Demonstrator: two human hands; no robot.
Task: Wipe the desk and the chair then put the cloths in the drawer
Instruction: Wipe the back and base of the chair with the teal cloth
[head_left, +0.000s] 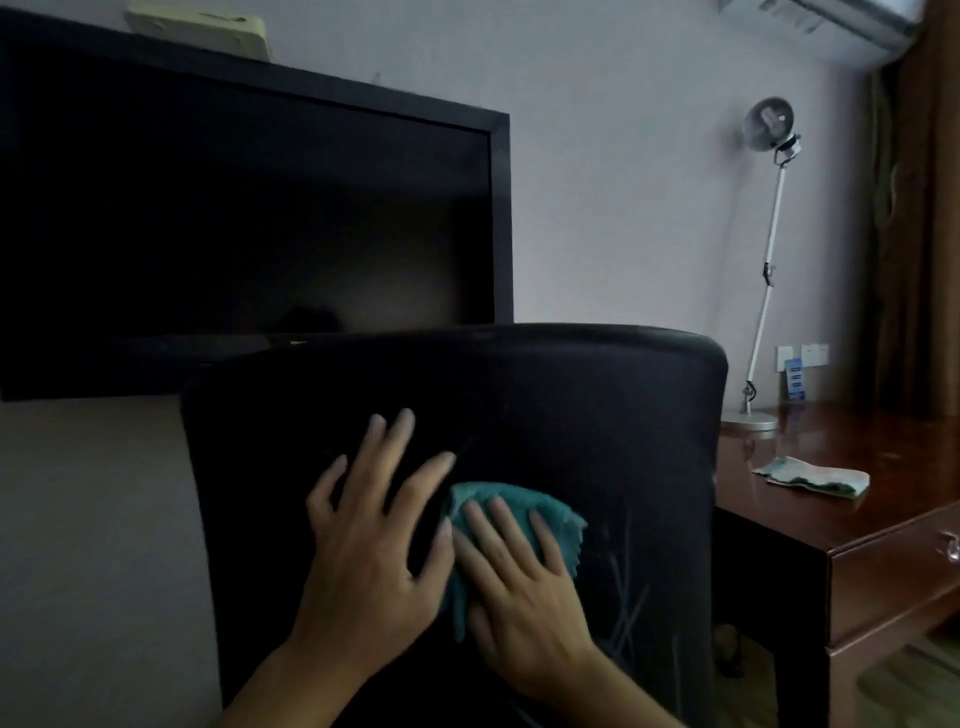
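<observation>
The black chair back (571, 405) fills the middle of the view. My right hand (519, 587) presses a teal cloth (550, 512) flat against it with straight fingers. My left hand (371, 540) lies spread on the chair back just left of the cloth, its thumb touching the cloth's edge. A second, pale cloth (813, 475) lies on the glossy brown desk (883, 514) at the right. The desk's drawer (898, 577) with a clear knob is closed.
A large dark TV screen (249, 218) hangs on the wall behind the chair. A white desk lamp (763, 291) stands on the desk's far corner near wall sockets. Brown curtains hang at the far right.
</observation>
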